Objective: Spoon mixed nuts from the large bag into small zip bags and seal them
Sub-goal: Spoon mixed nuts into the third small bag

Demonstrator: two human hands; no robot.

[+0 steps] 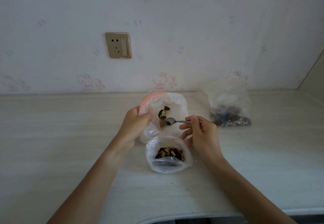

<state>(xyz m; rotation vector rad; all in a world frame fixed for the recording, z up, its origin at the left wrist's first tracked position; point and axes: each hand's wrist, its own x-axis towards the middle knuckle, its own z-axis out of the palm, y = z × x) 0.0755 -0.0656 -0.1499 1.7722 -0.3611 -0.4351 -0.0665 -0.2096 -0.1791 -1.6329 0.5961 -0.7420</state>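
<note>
Together, our hands worked at the large bag [168, 101] on the worktop [61, 136]. Our left hand [135, 123] gripped its bunched left edge, fingers curled round the plastic. Our right hand [199, 132] pinched the spoon [172, 121] handle, its bowl inside the bag beside a few mixed nuts [164, 112]. Just below both hands stood an open small zip bag [168, 155] partly filled with nuts. Beyond our right hand lay another filled bag [231, 111].
</note>
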